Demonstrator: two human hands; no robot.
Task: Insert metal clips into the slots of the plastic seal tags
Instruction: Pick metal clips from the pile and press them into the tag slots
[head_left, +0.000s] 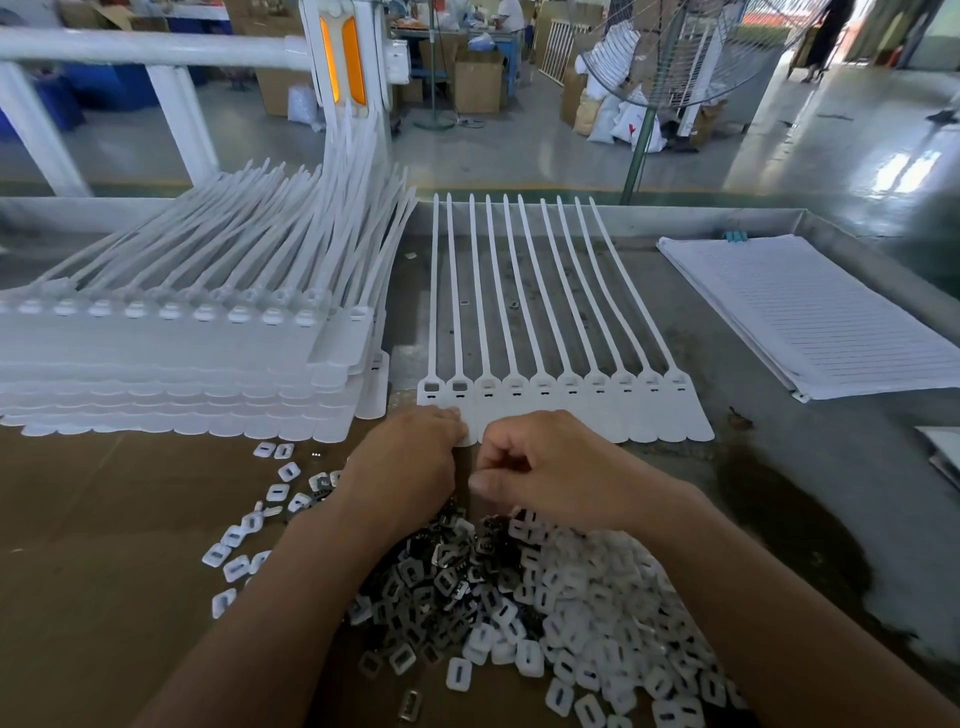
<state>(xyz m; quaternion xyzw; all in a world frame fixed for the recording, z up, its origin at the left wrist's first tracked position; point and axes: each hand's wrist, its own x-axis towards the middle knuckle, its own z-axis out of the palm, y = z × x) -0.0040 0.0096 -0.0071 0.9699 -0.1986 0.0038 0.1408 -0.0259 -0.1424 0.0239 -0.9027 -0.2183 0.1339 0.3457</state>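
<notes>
Seal tags (571, 410) lay just beyond, straps toward worktop (779, 493) far edge. Left hand (410, 462) held their near edge; right hand (550, 467) curled, contents hidden.

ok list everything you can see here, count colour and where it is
seal tag strip: one strip of ten joined tags, white, flat mid-table, straps pointing away
stacked tag strips: many, white, left of the flat strip
metal clips: one pile, dark silver, near edge under the wrists
plastic caps: one pile, white, right of the clips; a few scattered to the left
lined paper: one stack, white, right side
cardboard sheet: one, brown, near left
table: one, grey
fan: one, wire cage on green pole, behind the table
left grip: bare hand, fingers curled at the strip's near edge
right grip: bare hand, fingers curled beside it; contents hidden
</notes>
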